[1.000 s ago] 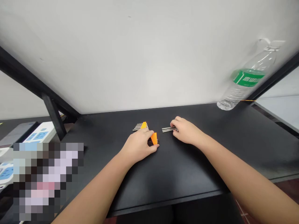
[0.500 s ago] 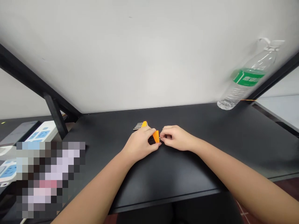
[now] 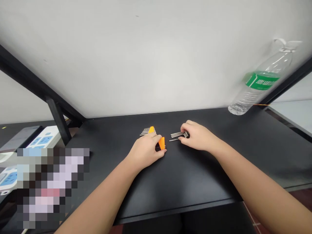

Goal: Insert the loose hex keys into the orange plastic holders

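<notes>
Holding L-shaped keys in right hand.

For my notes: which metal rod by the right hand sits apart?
The lone rod at the thumb of the right hand, nearest the camera; the other rods are bunched beyond.

At four o'clock from the centre, the L-shaped keys are gleaming as smooth, silvery metal. At six, the orange holder is looking like smooth plastic, and the black tabletop is giving off a satin sheen. At two, the bottle is showing clear, glossy, ribbed plastic. At twelve, the wall is appearing matt and smooth.
</notes>
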Demonstrator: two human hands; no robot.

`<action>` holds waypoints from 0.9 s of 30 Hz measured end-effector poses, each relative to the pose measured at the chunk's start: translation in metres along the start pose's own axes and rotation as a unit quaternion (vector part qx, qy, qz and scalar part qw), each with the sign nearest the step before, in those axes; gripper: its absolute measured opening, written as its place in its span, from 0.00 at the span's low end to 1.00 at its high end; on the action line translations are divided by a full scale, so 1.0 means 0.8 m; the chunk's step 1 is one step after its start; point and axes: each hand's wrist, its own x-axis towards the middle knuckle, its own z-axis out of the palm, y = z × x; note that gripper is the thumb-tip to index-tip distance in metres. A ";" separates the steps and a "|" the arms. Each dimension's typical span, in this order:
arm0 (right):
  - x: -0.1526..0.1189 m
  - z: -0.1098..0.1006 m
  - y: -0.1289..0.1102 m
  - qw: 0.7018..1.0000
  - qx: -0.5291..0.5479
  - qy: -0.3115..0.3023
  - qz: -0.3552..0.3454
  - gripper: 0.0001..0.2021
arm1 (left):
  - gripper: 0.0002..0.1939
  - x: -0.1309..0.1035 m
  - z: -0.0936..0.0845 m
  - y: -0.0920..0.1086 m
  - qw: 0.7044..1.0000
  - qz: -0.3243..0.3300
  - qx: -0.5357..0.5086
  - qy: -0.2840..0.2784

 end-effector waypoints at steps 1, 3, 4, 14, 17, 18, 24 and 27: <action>0.000 0.004 0.000 1.000 -0.003 0.003 -0.023 0.09 | 0.11 0.000 0.000 0.001 1.000 0.002 -0.002 0.002; 0.003 0.014 -0.001 0.999 -0.011 -0.002 -0.045 0.10 | 0.11 0.000 0.001 0.002 1.000 0.005 -0.005 0.003; 0.005 0.019 -0.001 0.999 -0.015 -0.004 -0.045 0.08 | 0.11 0.000 0.001 0.003 1.000 0.006 -0.006 0.005; 0.004 0.023 -0.014 0.986 0.103 0.041 -0.121 0.08 | 0.10 -0.001 -0.005 0.007 0.999 0.012 -0.030 0.021; -0.001 0.024 -0.026 0.963 0.209 -0.031 -0.169 0.05 | 0.09 0.000 -0.007 0.008 0.999 0.016 -0.040 0.027; -0.001 0.026 -0.029 0.958 0.227 -0.040 -0.170 0.05 | 0.09 0.000 -0.007 0.009 0.999 0.019 -0.042 0.027; 0.001 0.037 -0.037 0.959 0.255 -0.049 -0.112 0.05 | 0.07 0.000 -0.003 0.009 0.998 0.031 -0.044 0.021; 0.002 0.030 -0.031 0.967 0.241 -0.073 -0.045 0.05 | 0.09 0.001 -0.001 0.005 0.999 0.018 -0.027 0.015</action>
